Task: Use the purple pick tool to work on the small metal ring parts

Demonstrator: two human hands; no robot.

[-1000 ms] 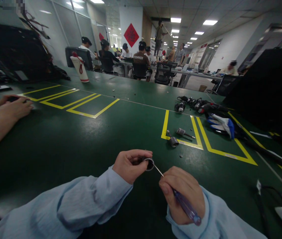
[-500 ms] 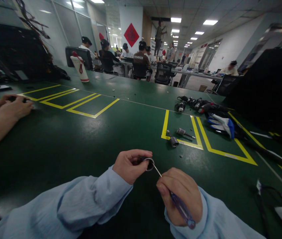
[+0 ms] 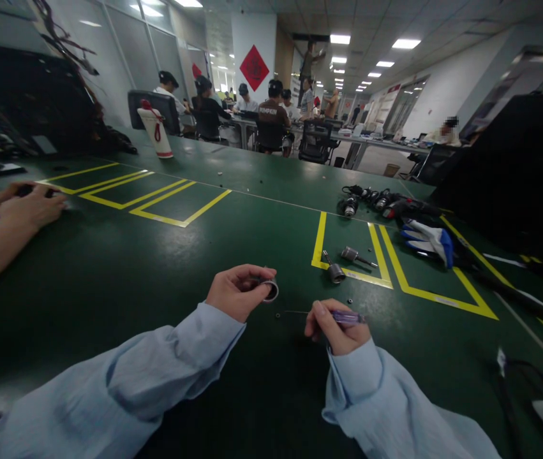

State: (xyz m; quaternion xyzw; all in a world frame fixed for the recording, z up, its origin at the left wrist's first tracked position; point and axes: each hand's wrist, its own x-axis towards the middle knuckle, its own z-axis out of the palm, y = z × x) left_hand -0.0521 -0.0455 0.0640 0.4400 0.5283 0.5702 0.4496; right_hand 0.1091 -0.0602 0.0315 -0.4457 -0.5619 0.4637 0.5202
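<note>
Left hand (image 3: 240, 292) pinches cup (image 3: 274, 291) over table (image 3: 233, 236), thumb against fingers; right hand (image 3: 338, 325) closed round screwdriver (image 3: 348, 317). Versus earlier: screwdriver tip out of cup, swung from slanting to near level, shaft pointing left toward small dark part (image 3: 277, 315) now visible. Cup shifted up-left, mouth facing right and viewerward. Brown shirt (image 3: 271, 116) reads PUMPKIN.

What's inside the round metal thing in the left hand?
Inside the round metal piece, only a shadowy hollow shows behind the rim. The left hand covers much of its outside, and the deeper part can't be seen.
</note>
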